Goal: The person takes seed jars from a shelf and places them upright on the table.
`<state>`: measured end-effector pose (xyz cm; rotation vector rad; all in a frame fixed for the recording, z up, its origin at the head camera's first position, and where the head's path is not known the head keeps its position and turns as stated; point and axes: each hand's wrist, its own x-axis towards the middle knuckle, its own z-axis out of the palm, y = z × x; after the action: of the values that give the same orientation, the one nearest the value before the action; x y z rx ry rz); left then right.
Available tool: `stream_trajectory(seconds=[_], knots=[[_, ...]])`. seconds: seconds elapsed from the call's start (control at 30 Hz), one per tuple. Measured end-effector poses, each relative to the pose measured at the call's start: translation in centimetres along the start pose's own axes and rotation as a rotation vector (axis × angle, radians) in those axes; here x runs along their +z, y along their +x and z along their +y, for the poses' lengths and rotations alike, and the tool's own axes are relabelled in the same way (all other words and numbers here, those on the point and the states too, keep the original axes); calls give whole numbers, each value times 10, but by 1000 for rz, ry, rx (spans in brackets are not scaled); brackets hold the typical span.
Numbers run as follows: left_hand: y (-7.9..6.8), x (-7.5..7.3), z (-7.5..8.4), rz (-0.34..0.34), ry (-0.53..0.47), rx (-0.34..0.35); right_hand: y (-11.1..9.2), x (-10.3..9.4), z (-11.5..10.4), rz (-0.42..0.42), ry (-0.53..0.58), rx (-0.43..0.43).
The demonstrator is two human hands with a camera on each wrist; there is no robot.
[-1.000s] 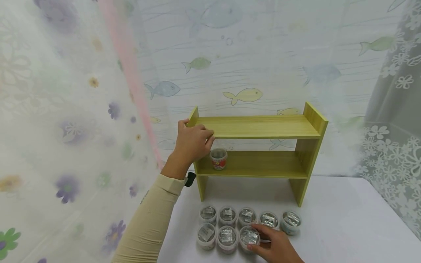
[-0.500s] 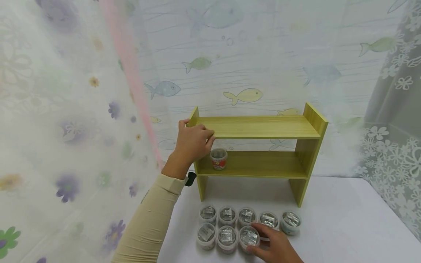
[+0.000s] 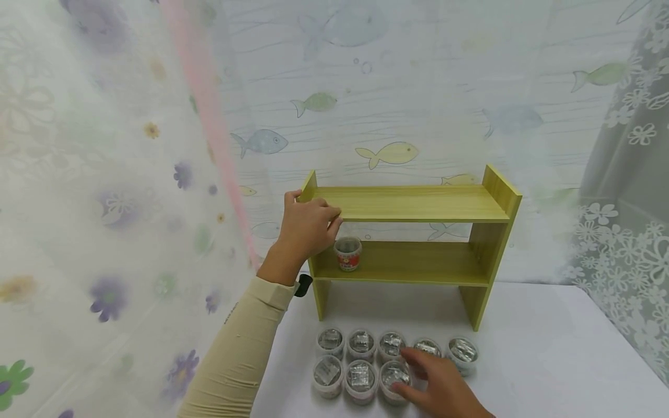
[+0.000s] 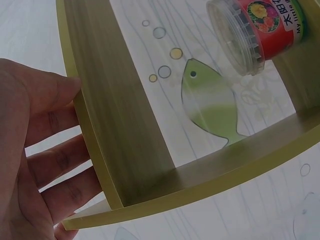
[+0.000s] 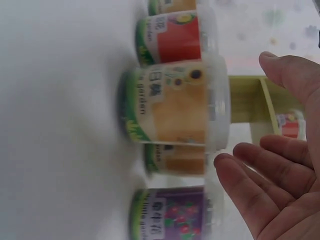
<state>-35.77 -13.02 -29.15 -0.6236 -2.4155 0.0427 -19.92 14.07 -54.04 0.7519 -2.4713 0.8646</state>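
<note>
My left hand (image 3: 310, 226) grips the upper left corner of a yellow-green wooden shelf (image 3: 418, 204); in the left wrist view its thumb lies on the side board's edge. A small clear-rimmed plastic tub (image 3: 348, 255) with a red flower label stands on the lower board. My right hand (image 3: 439, 383) is just above the right-hand tub (image 3: 391, 395) of the front row, thumb and fingers apart. In the right wrist view that hand (image 5: 285, 165) holds nothing, and the nearest tub (image 5: 170, 102) has an orange sunflower label. Silver packets show inside the tubs on the table.
Several more tubs stand in two rows before the shelf, among them a front-row tub (image 3: 360, 380), a back-row tub (image 3: 330, 341) and the rightmost tub (image 3: 462, 354). A white cloth covers the table (image 3: 538, 348). Patterned curtains (image 3: 387, 87) hang behind and at the left.
My right hand has let go of the front-row tub's rim and risen slightly to the right. The left hand stays on the shelf.
</note>
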Motion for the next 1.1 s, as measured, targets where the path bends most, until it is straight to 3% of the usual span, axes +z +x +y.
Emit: stream_trajectory(seconds=[0.1,0.33,0.53,0.87,1.1], knots=[[0,0,0,-11,1,-8,8,-2,-2,10,29,-15],[0,0,0,5,4,3,32,-7,-5,-52,142,90],[-1,0,-1,12,4,4,59,-15,-6,-51,85,152],[1,2,1,-3,-5,-3,102,-23,-1,145,51,-32],[0,0,0,3,-8,3,125,-25,2,163,53,-11]])
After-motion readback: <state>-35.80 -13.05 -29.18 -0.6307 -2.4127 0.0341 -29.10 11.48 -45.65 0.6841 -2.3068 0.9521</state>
